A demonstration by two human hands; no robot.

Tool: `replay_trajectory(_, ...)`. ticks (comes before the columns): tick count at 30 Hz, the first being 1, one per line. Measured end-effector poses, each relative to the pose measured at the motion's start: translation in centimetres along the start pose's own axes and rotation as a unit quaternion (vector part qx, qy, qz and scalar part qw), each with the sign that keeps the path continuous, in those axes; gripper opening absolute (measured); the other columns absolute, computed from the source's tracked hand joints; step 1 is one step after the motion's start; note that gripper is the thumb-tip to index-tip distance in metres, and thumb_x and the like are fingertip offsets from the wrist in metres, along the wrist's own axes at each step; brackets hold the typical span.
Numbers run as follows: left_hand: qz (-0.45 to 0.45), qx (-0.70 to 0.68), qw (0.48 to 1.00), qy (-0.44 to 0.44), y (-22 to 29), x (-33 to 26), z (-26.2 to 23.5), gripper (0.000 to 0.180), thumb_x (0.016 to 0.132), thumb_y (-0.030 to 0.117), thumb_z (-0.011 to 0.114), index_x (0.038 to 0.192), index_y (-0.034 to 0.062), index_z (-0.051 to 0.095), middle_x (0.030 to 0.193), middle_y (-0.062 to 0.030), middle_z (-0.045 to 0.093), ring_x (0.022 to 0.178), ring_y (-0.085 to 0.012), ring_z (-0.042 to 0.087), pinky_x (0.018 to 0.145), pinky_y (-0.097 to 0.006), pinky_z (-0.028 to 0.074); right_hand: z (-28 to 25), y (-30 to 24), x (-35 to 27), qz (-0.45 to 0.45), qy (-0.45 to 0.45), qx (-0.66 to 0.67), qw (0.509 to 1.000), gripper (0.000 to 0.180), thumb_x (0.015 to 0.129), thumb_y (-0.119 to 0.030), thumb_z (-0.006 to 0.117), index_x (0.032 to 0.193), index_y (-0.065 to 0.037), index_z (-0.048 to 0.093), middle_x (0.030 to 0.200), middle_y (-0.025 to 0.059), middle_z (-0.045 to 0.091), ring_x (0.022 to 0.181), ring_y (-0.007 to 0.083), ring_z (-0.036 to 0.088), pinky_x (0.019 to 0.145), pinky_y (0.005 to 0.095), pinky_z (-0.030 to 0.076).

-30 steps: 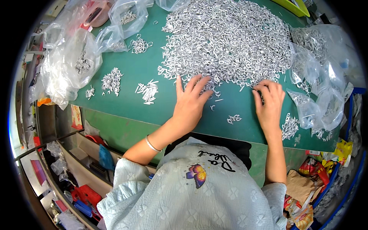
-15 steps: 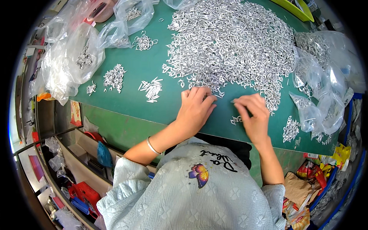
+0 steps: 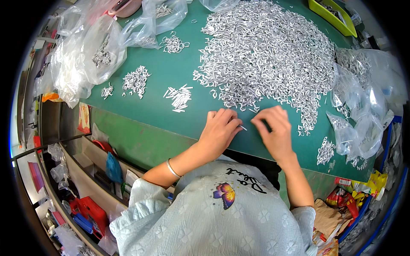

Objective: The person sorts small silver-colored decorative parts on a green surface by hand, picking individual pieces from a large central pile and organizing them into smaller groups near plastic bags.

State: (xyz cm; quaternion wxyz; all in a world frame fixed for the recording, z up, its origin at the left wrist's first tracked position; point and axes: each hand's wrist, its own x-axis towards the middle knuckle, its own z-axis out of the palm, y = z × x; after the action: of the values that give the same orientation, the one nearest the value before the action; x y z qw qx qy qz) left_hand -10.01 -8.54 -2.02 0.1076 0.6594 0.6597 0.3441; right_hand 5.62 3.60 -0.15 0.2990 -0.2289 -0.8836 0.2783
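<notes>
My left hand (image 3: pixel 221 129) is closed near the front of the green table, pinching a small thin silvery pin (image 3: pixel 243 127) that sticks out past the fingertips. To its right, my right hand (image 3: pixel 276 130) is curled with thumb and forefinger drawn together. Some blur covers its fingertips, so whatever they may hold is hidden. Just beyond both hands lies a big spread heap of small silvery hook-shaped metal pieces (image 3: pixel 269 55). Left of my left hand is a small pile of straight silvery pins (image 3: pixel 179 98).
Small piles of metal pieces (image 3: pixel 136 81) and rings (image 3: pixel 174 44) lie on the green table (image 3: pixel 149 113) at left. Clear plastic bags (image 3: pixel 100 51) crowd the left; more bags (image 3: pixel 367 128) flank the right. A yellow-green tray (image 3: pixel 348 23) stands far right, with another pile (image 3: pixel 326 150) near the right edge.
The view has shifted slightly. My hands have moved nearer the table's front edge, and the pin now shows at my left fingertips. My right hand has come closer to the left.
</notes>
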Motion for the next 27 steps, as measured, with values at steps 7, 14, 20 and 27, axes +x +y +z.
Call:
replay_trajectory(7,-0.007,0.016,1.0,0.011,-0.2,-0.5,-0.6,0.018,0.079,0.004,0.073,0.092,0.0067,0.062,0.097,-0.0057,0.054,0.089,-0.0239,0.053,0.077,-0.037,0.034,1.0,0.1,1.9,-0.03,-0.095,-0.19,0.977,0.012,0.082,-0.01,0.069,0.088,-0.005,0.061,0.09,0.0074,0.053,0.089,0.0257,0.051,0.078,0.0383,0.038)
replay_trajectory(14,-0.128,0.112,0.979,0.113,-2.2,-3.0,-3.2,0.023,0.076,0.001,0.073,0.094,0.0076,0.06,0.097,-0.0067,0.053,0.092,-0.0259,0.051,0.079,-0.038,0.034,0.6,-0.5,1.9,-0.051,-0.153,-0.276,0.948,0.007,0.083,-0.008,0.063,0.087,-0.006,0.058,0.087,0.0085,0.051,0.089,0.0249,0.05,0.08,0.0368,0.038)
replay_trajectory(20,-0.191,0.143,0.954,0.179,-3.6,-2.6,-4.1,0.025,0.076,-0.001,0.071,0.098,0.0066,0.06,0.102,-0.009,0.053,0.098,-0.0275,0.05,0.083,-0.038,0.035,0.3,-1.1,2.3,-0.045,-0.201,-0.266,0.942,0.006,0.086,-0.005,0.062,0.089,-0.004,0.056,0.087,0.0098,0.049,0.086,0.0268,0.049,0.08,0.0396,0.037)
replay_trajectory(27,-0.181,0.134,0.961,0.162,-3.4,-2.2,-4.0,0.028,0.076,0.001,0.074,0.101,0.0092,0.064,0.106,-0.0073,0.054,0.099,-0.0256,0.049,0.087,-0.039,0.034,1.4,-2.1,1.1,-0.055,-0.197,-0.199,0.958,0.01,0.077,-0.002,0.057,0.086,-0.005,0.054,0.085,0.0097,0.05,0.086,0.0261,0.05,0.076,0.0368,0.037)
